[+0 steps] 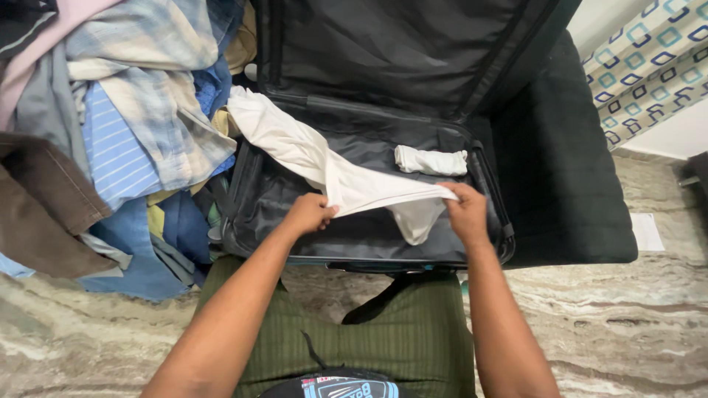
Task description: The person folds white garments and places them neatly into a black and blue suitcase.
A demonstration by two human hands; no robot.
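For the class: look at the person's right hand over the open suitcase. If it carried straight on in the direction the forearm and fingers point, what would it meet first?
Beyond the white garment it already grips, the right hand points up the picture, toward the small folded white cloth in the suitcase. That probably comes first, though depth is unclear from above.

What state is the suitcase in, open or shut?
Open: the black suitcase has its lid raised, its lining exposed, and a rolled white cloth inside.
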